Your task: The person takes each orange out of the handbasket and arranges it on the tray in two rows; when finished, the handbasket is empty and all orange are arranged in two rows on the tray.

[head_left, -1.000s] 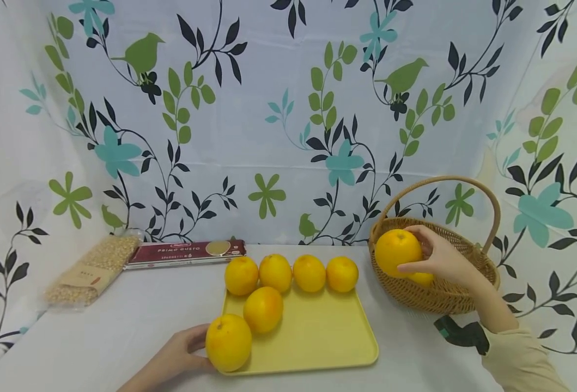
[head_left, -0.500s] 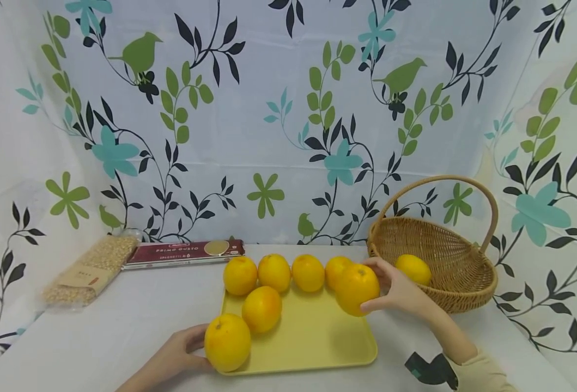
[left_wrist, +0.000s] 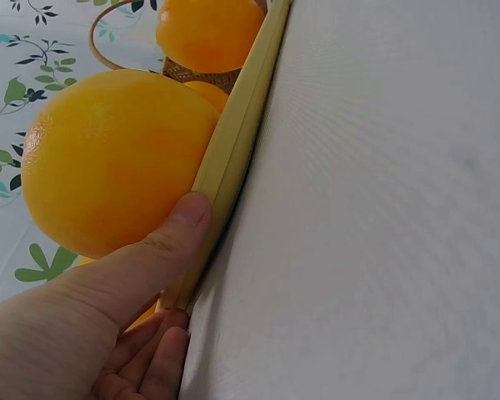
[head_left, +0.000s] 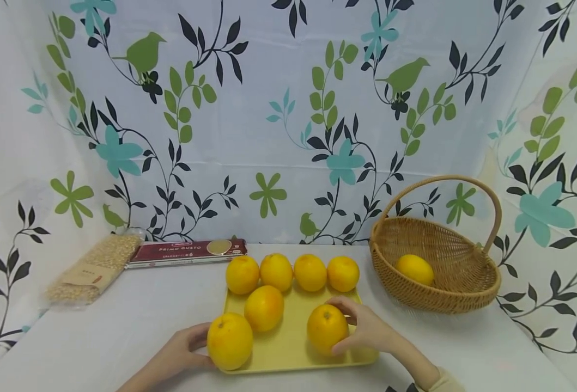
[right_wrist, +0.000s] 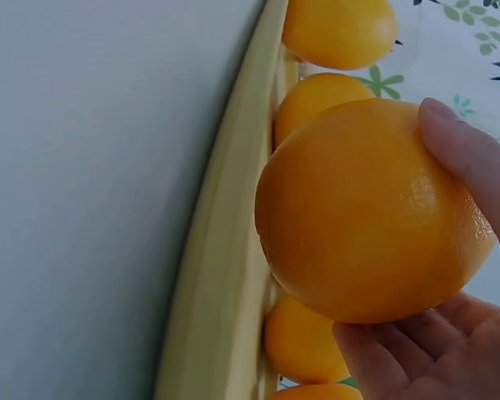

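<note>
My right hand (head_left: 366,329) grips an orange (head_left: 326,329) over the right front part of the yellow tray (head_left: 293,356). In the right wrist view the thumb lies on one side of that orange (right_wrist: 367,212) and the fingers cup the other. My left hand (head_left: 185,351) holds the tray's front left corner, beside a large orange (head_left: 230,341). The left wrist view has the thumb on the tray's rim (left_wrist: 233,150) and the other fingers curled at its edge. Behind the large orange sits another orange (head_left: 263,308). Several oranges (head_left: 310,272) form a row along the tray's back.
A wicker basket (head_left: 445,299) with a tall handle stands at the right, with one orange (head_left: 414,269) inside. At the back left lie a red spaghetti pack (head_left: 185,253) and a bag of pale grains or beans (head_left: 94,267). A patterned cloth (head_left: 249,136) hangs behind the table.
My right hand has carried the orange from above the basket leftward and toward me, over the tray. The left hand has stayed at the tray's corner.
</note>
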`<state>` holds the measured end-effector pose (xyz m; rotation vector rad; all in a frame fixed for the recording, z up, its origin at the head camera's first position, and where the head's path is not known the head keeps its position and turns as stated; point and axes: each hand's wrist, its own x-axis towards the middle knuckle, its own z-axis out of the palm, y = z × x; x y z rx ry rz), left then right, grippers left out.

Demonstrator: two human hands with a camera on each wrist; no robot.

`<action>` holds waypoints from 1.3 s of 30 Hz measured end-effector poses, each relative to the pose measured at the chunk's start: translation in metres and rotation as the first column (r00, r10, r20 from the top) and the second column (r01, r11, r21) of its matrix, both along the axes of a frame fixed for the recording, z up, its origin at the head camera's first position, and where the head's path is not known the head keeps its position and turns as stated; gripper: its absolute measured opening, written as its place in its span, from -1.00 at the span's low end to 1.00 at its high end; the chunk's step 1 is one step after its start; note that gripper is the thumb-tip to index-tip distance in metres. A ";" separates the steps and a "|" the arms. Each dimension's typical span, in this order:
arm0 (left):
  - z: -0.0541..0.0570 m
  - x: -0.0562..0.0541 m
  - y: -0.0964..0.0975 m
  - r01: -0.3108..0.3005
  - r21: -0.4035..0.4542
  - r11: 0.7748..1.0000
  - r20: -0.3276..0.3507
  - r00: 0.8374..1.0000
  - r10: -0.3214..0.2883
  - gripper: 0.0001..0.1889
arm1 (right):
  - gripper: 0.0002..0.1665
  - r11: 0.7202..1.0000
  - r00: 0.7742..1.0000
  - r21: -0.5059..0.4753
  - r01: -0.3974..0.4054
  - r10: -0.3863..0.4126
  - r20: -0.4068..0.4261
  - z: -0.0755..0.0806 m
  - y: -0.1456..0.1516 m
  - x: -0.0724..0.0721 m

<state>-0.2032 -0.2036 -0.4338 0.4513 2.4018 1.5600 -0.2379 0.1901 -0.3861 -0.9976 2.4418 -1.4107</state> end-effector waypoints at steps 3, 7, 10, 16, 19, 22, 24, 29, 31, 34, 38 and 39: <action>-0.001 0.000 0.001 0.003 -0.003 1.000 -0.011 1.000 -0.003 -0.23 | -0.16 1.000 1.000 0.001 -0.014 0.014 -0.002 -0.005 -0.002 0.001; -0.001 0.000 0.000 0.004 -0.007 1.000 -0.013 1.000 -0.004 -0.22 | -0.15 0.999 0.999 0.018 -0.028 0.027 0.030 -0.007 -0.002 0.002; 0.000 0.000 -0.001 0.005 -0.012 1.000 -0.015 1.000 -0.005 -0.21 | -0.09 0.998 0.998 0.051 -0.043 0.040 0.057 -0.007 -0.002 0.002; 0.000 0.000 -0.003 0.003 -0.008 1.000 -0.006 1.000 -0.004 -0.23 | -0.01 0.994 0.990 0.084 -0.070 0.058 0.131 -0.005 0.000 0.002; 0.000 -0.001 -0.002 0.006 -0.013 1.000 -0.017 1.000 -0.006 -0.22 | -0.01 0.994 0.988 0.075 -0.076 0.065 0.142 -0.006 0.000 0.001; 0.000 -0.002 -0.001 0.004 -0.022 1.000 -0.038 0.999 -0.005 -0.21 | -0.02 0.996 0.989 0.060 -0.073 0.065 0.131 -0.007 0.000 0.000; 0.000 -0.002 -0.001 0.005 -0.030 1.000 -0.049 0.999 -0.006 -0.20 | -0.04 0.996 0.990 0.051 -0.071 0.064 0.125 -0.008 0.000 -0.001; 0.000 -0.002 -0.001 0.010 -0.034 0.999 -0.065 0.998 -0.013 -0.19 | -0.09 0.996 0.983 0.028 -0.090 0.084 0.161 -0.009 0.001 0.000; -0.001 -0.002 -0.001 0.015 -0.031 0.999 -0.068 0.998 -0.017 -0.19 | -0.07 0.995 0.977 0.026 -0.097 0.090 0.193 -0.008 0.002 0.001; -0.001 -0.001 0.000 0.023 -0.028 0.999 -0.067 0.997 -0.025 -0.19 | -0.03 0.994 0.972 0.037 -0.098 0.088 0.218 -0.008 0.002 0.001; -0.001 -0.001 -0.001 0.024 -0.028 0.999 -0.071 0.997 -0.026 -0.20 | -0.04 0.994 0.974 0.035 -0.100 0.090 0.206 -0.011 0.002 0.000; -0.002 -0.001 -0.001 0.023 -0.029 0.999 -0.075 0.997 -0.025 -0.19 | -0.04 0.994 0.976 0.035 -0.099 0.090 0.200 -0.012 0.001 0.000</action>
